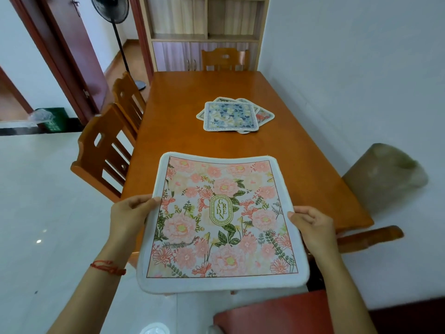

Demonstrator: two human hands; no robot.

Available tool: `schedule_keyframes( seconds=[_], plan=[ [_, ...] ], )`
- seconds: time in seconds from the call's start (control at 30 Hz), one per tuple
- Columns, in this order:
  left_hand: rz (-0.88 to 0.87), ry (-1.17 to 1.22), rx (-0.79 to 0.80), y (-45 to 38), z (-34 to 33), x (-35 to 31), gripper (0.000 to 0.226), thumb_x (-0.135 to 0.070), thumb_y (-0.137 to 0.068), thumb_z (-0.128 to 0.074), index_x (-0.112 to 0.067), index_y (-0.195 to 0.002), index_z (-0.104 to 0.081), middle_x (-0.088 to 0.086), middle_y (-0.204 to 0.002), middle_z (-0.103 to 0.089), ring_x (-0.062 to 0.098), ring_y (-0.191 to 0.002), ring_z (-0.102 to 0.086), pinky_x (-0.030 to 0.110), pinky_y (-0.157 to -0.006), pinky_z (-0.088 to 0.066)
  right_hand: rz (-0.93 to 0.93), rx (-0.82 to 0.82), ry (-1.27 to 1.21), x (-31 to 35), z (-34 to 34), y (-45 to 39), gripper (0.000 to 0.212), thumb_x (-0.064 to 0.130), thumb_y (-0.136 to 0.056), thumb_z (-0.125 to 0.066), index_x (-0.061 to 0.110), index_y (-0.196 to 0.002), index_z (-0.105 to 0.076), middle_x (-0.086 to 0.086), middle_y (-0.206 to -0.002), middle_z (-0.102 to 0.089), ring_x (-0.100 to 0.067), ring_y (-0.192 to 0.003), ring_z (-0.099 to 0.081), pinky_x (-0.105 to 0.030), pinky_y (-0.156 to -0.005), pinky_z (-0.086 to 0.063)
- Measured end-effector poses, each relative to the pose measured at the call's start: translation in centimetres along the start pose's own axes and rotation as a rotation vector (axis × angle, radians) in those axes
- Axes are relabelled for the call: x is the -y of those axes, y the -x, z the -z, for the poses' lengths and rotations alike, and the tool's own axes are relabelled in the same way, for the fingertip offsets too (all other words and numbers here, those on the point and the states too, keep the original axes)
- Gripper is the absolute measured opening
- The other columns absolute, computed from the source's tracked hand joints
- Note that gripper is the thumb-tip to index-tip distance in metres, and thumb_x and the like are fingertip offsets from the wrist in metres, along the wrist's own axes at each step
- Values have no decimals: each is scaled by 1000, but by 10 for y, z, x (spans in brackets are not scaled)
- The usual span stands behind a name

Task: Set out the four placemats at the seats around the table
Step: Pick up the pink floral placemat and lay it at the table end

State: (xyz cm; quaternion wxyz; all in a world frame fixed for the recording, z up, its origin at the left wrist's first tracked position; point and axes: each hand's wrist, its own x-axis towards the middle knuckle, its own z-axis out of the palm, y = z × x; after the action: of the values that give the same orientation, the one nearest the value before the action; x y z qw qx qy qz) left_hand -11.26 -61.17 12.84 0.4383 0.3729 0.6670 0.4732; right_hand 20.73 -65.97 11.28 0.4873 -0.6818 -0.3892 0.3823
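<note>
A pink floral placemat (221,220) with a white border and a "GARDEN" emblem is held flat over the near end of the wooden table (183,131). My left hand (131,212) grips its left edge and my right hand (313,225) grips its right edge. Further along the table lies a loose stack of placemats (232,115), a blue floral one on top and others fanned out beneath it, partly hidden.
Two wooden chairs (108,150) stand along the table's left side, and another chair (225,59) at the far end. A covered chair (382,174) stands at the right by the wall. A red seat (272,314) is below me. A standing fan (118,32) and a cabinet stand behind.
</note>
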Motion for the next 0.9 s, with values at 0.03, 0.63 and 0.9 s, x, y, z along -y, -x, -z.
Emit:
schedule_keyframes(
  seconds=[0.03, 0.63, 0.9],
  plan=[
    [3, -3, 14, 4, 0, 1, 5, -19, -81, -66, -16, -77, -67, 5, -82, -69, 24, -73, -66, 30, -59, -51, -4, -8, -10, -1, 3, 5, 13, 7, -82, -64, 19, -79, -63, -1, -76, -70, -8, -56, -66, -27, -55, -53],
    [-9, 18, 103, 67, -90, 8, 1, -11, -80, -67, -12, -79, -67, 11, -85, -69, 28, -75, -65, 37, -69, -55, 2, -90, -49, -32, 118, 16, 17, 6, -82, -64, 22, -77, -62, 1, -78, -69, -4, -56, -66, -17, -50, -53],
    [-19, 15, 13, 104, -161, 14, 11, -14, -80, -66, -7, -89, -67, 9, -85, -68, 24, -75, -65, 28, -58, -50, 30, -3, -5, -40, 191, -27, 15, 6, -82, -64, 21, -77, -63, 0, -76, -69, -4, -54, -66, -22, -53, -55]
  ],
)
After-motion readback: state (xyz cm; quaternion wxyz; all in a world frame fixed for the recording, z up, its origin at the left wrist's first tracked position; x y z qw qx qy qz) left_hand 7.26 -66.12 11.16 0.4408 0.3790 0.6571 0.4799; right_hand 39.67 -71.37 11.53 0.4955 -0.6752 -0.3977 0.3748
